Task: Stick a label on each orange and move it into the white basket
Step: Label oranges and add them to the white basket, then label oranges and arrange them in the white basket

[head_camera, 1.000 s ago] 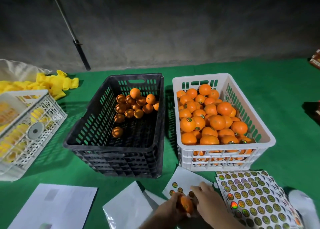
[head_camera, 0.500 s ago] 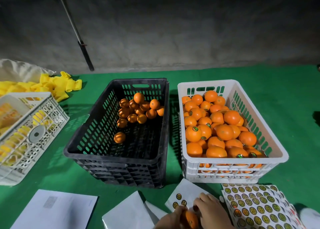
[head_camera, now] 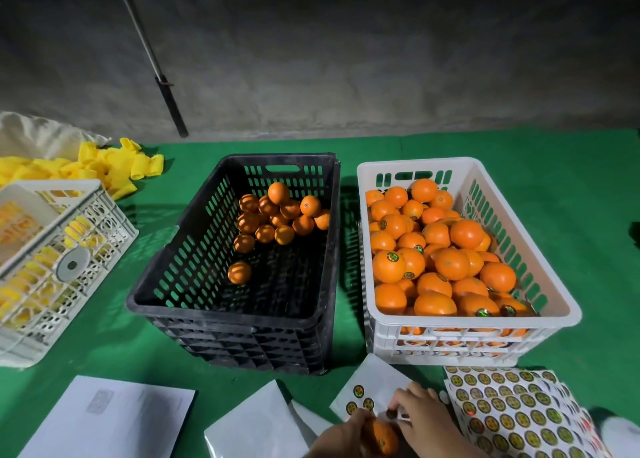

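A bench covered in bright green felt-like cloth (head_camera: 554, 187) fills the lower two thirds of the frame, backed by a rough grey concrete wall (head_camera: 346, 59) with a thin metal rod with a dark handle (head_camera: 162, 87) leaning against it at upper left. At centre sits a black slotted plastic crate (head_camera: 194, 236) with a small cluster of unlabelled oranges (head_camera: 277, 215) at its far end; just right of it stands the white slotted plastic basket (head_camera: 540, 267), heaped with labelled oranges (head_camera: 446, 260). At far left are a white lattice crate (head_camera: 104, 222) and a pile of yellow foam net sleeves (head_camera: 114, 167). White paper sheets (head_camera: 110, 419) lie along the bottom edge. At lower centre the left hand (head_camera: 341, 435) grips a round orange (head_camera: 381, 437), while the right hand (head_camera: 426, 419) pinches a small round sticker (head_camera: 391, 414) just above it, beside a glossy sheet of round green-and-gold labels (head_camera: 512, 412).
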